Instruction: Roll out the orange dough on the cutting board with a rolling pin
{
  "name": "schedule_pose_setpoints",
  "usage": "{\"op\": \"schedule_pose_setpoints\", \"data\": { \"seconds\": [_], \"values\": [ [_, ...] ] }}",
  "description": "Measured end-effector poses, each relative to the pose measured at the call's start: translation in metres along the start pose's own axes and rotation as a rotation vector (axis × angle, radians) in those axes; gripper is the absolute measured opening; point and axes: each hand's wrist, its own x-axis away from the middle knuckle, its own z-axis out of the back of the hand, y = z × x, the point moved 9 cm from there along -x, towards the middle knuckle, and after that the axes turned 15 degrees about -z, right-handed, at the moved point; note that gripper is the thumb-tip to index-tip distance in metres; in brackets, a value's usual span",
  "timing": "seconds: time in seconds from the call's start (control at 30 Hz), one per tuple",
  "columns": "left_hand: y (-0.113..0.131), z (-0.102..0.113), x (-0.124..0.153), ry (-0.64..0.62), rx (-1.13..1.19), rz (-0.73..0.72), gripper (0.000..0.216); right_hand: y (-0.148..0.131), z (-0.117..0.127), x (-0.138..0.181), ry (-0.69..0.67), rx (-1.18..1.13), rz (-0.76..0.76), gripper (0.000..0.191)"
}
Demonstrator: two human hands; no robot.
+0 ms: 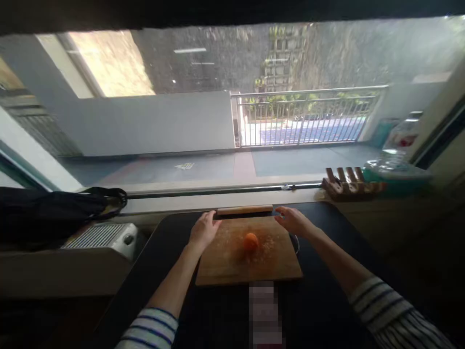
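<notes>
One rolling pin (244, 210) lies between the left hand (204, 229) and right hand (293, 221).

1. Rolling pin (244, 210), beyond and between left fingers (210, 217) and right fingers (284, 211): contact at its ends too small to tell.
2. Metal rim (297, 244), nearer than right fingers: partly behind board (214, 274); object unidentified.
3. Pale flecks (268, 242) on board, between and nearer than both sets of fingers: too fine to identify.
4. Pixelated patch (265, 310), well nearer than fingers: content masked.
5. Black bag (43, 213), far left of left fingers: cut by left edge.
6. Bottle (403, 138), far right of right fingers: label blurred.
</notes>
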Motion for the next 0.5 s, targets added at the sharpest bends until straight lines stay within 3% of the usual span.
{"op": "schedule_pose_setpoints", "data": {
  "seconds": [0.3, 0.5],
  "values": [
    [-0.002, -0.015, -0.044, -0.024, 0.006, -0.151, 0.043, -0.007, -0.015, -0.049, 0.007, 0.015, -0.015, 0.038],
    [0.006, -0.032, -0.067, -0.100, 0.022, -0.313, 0.037, -0.002, -0.023, -0.059, 0.022, -0.009, 0.002, 0.039]
  ]
}}
